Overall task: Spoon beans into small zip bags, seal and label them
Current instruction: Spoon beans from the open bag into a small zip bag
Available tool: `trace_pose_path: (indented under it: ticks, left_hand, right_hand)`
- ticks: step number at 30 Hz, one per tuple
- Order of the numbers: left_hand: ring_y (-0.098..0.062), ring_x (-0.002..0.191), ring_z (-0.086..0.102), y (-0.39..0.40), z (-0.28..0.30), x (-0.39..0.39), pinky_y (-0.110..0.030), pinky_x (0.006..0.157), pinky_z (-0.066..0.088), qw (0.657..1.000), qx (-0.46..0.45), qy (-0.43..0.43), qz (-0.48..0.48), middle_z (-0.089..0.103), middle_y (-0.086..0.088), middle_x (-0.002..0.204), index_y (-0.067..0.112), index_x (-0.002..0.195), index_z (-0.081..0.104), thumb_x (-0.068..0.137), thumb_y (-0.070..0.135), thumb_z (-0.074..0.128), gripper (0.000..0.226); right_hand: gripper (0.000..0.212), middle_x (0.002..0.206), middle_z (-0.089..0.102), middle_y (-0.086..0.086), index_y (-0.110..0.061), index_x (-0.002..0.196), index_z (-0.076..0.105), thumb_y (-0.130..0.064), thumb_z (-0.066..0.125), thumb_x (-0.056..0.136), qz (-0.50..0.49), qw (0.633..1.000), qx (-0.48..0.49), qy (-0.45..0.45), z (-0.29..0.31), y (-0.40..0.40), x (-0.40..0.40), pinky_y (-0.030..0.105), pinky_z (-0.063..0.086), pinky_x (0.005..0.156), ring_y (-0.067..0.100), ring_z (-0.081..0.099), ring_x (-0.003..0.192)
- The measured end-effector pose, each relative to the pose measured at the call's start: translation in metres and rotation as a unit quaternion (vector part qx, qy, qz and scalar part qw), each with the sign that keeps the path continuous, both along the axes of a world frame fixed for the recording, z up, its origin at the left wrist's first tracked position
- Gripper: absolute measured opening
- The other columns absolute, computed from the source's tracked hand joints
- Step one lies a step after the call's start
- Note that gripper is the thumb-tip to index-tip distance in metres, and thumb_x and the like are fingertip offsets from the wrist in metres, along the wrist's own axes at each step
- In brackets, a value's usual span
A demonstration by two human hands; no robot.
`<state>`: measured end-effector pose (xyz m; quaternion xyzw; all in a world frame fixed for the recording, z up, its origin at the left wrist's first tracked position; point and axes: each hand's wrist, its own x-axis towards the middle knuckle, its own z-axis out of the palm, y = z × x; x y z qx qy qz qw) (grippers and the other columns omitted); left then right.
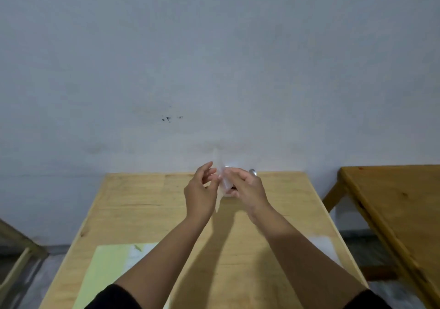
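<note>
A small clear zip bag (220, 166) is held up in the air between both hands, above the far part of a light wooden table (142, 204). My left hand (200, 194) pinches one side of it with its fingertips. My right hand (245, 187) grips the other side. A shiny metal piece (252, 172), perhaps a spoon, pokes out behind my right hand; I cannot tell what holds it. The bag is blurred, and something dark shows low inside it next to my right fingers. No bean container is in view.
A pale green sheet with white paper (112, 268) lies at the table's near left. A pale sheet (323, 244) lies near the right edge. A darker wooden table (400, 213) stands to the right. A grey wall rises behind, and part of a wooden frame (16, 246) shows at left.
</note>
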<state>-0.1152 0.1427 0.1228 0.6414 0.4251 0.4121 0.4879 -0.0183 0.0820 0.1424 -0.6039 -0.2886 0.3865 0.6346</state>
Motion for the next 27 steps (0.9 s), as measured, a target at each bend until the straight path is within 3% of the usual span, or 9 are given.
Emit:
trace_pose_path:
  ticks: [3,6,10,12,15,18,22,24,27]
  left_hand:
    - [0.02,0.086,0.057,0.021,-0.002,-0.02,0.003,0.076,0.04,1.0,-0.006,-0.008,-0.026,0.064,0.023,0.095,0.025,0.12,0.06,0.088,0.013,0.064,0.034]
    - [0.017,0.09,0.06,0.038,-0.005,-0.035,-0.002,0.078,0.044,0.998,-0.022,-0.025,-0.05,0.067,0.024,0.099,0.029,0.118,0.063,0.09,0.018,0.062,0.029]
    - [-0.007,0.103,0.064,0.048,-0.007,-0.043,-0.035,0.093,0.052,0.993,-0.068,-0.056,-0.08,0.07,0.007,0.108,0.029,0.112,0.066,0.095,0.026,0.054,0.021]
    - [-0.009,0.1,0.066,0.051,-0.007,-0.044,-0.039,0.091,0.053,0.989,-0.094,-0.069,-0.087,0.071,0.007,0.103,0.029,0.109,0.067,0.093,0.033,0.057,0.019]
    - [0.0,0.088,0.067,0.055,-0.006,-0.043,-0.022,0.083,0.054,0.991,-0.088,-0.05,-0.091,0.072,0.01,0.092,0.026,0.111,0.066,0.084,0.036,0.069,0.029]
    - [0.011,0.076,0.064,0.058,-0.003,-0.037,-0.002,0.066,0.045,0.996,-0.049,-0.006,-0.073,0.07,0.017,0.08,0.025,0.105,0.066,0.084,0.028,0.069,0.022]
    - [0.007,0.068,0.064,0.057,0.0,-0.026,-0.003,0.061,0.044,0.998,-0.028,0.014,-0.049,0.069,0.014,0.073,0.021,0.104,0.069,0.089,0.02,0.063,0.016]
    - [0.008,0.064,0.064,0.055,0.003,-0.019,-0.002,0.059,0.043,0.999,-0.026,0.017,-0.044,0.068,0.015,0.07,0.019,0.104,0.07,0.089,0.018,0.063,0.017]
    - [0.008,0.065,0.064,0.055,0.006,-0.008,0.0,0.06,0.042,0.998,-0.021,0.03,-0.041,0.068,0.013,0.07,0.021,0.104,0.07,0.088,0.017,0.063,0.018]
  right_hand:
    - [0.017,0.093,0.072,0.0,-0.012,0.099,0.072,-0.02,0.059,0.091,0.007,1.0,0.004,-0.009,-0.002,0.019,-0.018,0.029,0.054,0.082,0.01,0.067,0.09]
    - [0.015,0.081,0.072,-0.009,-0.015,0.099,0.072,-0.019,0.061,0.09,0.005,1.0,0.013,-0.017,-0.006,0.031,-0.033,0.021,0.052,0.073,0.002,0.066,0.078]
    - [0.023,0.097,0.073,-0.002,-0.01,0.11,0.069,-0.015,0.061,0.089,-0.009,0.999,0.012,-0.04,-0.011,0.04,-0.043,0.018,0.051,0.076,0.005,0.066,0.087]
    - [0.019,0.097,0.074,-0.003,-0.017,0.105,0.071,-0.016,0.062,0.088,-0.01,0.998,0.008,-0.06,-0.012,0.04,-0.045,0.017,0.053,0.08,0.006,0.068,0.091]
    - [0.013,0.09,0.075,-0.003,-0.019,0.097,0.073,-0.021,0.063,0.088,-0.025,0.993,-0.011,-0.113,-0.012,0.04,-0.047,0.014,0.052,0.078,0.006,0.069,0.088]
    - [0.008,0.079,0.072,-0.004,-0.014,0.088,0.07,-0.017,0.063,0.088,-0.059,0.979,-0.035,-0.191,-0.012,0.042,-0.044,0.008,0.047,0.069,0.004,0.067,0.077]
    - [0.009,0.065,0.058,-0.012,-0.016,0.08,0.059,-0.009,0.063,0.085,-0.08,0.959,-0.043,-0.269,-0.011,0.044,-0.033,0.006,0.042,0.061,-0.001,0.056,0.062]
    - [0.016,0.062,0.052,-0.013,-0.017,0.076,0.055,-0.005,0.061,0.084,-0.094,0.946,-0.029,-0.31,-0.01,0.043,-0.027,0.007,0.041,0.057,-0.004,0.053,0.062]
    - [0.022,0.063,0.058,-0.016,-0.015,0.075,0.062,0.004,0.053,0.083,-0.083,0.943,-0.006,-0.322,-0.011,0.041,-0.019,0.003,0.038,0.059,-0.012,0.053,0.069]
